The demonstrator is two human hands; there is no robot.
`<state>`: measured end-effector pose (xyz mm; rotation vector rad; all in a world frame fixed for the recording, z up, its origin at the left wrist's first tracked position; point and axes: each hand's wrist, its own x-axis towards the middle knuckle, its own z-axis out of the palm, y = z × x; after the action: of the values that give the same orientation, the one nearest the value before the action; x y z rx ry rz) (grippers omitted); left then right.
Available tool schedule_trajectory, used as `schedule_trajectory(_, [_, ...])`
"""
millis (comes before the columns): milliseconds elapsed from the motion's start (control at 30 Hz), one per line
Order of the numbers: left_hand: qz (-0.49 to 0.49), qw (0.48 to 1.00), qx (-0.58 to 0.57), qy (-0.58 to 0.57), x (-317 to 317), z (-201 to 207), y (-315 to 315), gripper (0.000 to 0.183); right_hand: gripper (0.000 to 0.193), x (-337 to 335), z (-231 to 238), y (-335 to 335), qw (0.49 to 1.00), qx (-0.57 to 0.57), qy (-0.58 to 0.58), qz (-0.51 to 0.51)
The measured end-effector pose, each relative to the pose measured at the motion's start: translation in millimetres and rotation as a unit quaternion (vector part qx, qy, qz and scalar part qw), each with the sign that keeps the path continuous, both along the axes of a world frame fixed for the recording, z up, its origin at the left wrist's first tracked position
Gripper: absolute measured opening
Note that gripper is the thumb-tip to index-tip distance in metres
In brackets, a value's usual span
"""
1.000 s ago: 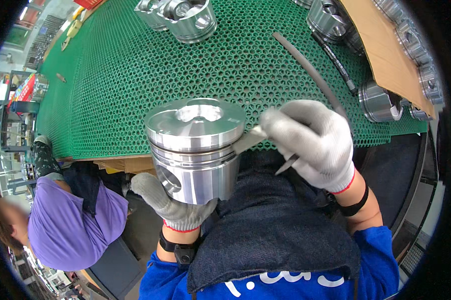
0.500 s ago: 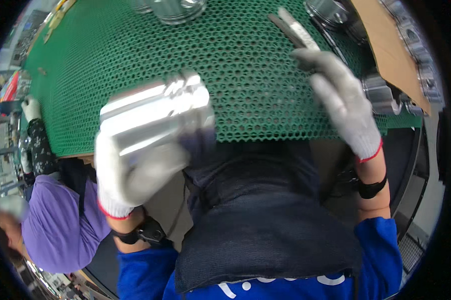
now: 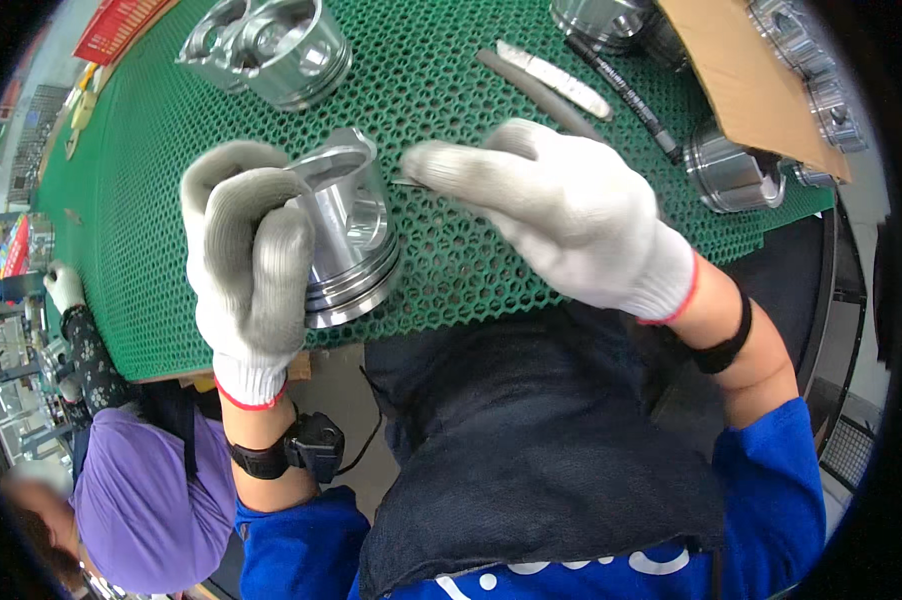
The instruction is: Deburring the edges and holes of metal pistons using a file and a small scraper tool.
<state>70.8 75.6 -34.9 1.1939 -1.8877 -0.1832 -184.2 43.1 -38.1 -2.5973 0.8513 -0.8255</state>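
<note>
A shiny metal piston [image 3: 349,225] is at the near edge of the green mat, its ringed end toward me. My left hand [image 3: 246,240], in a white knitted glove with a red cuff, is closed on its left side with curled fingers. The thumb is hidden. Just right of the piston, my gloved right hand [image 3: 571,205] points left with its fingers pressed together. A thin, dark metallic sliver [image 3: 407,182] shows under its fingertips; the rest is covered by the glove.
Beyond my right hand lie a white tool [image 3: 556,78], a grey bar [image 3: 538,92] and a black marker [image 3: 626,98]. More pistons [image 3: 291,55] stand at the far left. Another piston [image 3: 726,172] sits by a cardboard piece [image 3: 756,90]. A co-worker in purple [image 3: 156,500] is at left.
The piston has gone from lying blurred in my left hand to ringed end toward me. My right hand has moved left from beside the tools toward the piston, its fingers now together.
</note>
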Motion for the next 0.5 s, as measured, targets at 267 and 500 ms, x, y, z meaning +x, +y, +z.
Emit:
schedule_trajectory(267, [0.034,0.999,0.032,0.003,-7.9,-4.5,15.4,0.013,0.021,21.6,-23.3,-0.7,0.995,-0.085,0.045,-0.038])
schedule_trajectory(500, [0.005,0.981,-0.010,-0.191,-38.2,-11.1,68.5,0.038,0.024,-1.7,-42.1,35.9,0.965,0.259,-0.049,0.016])
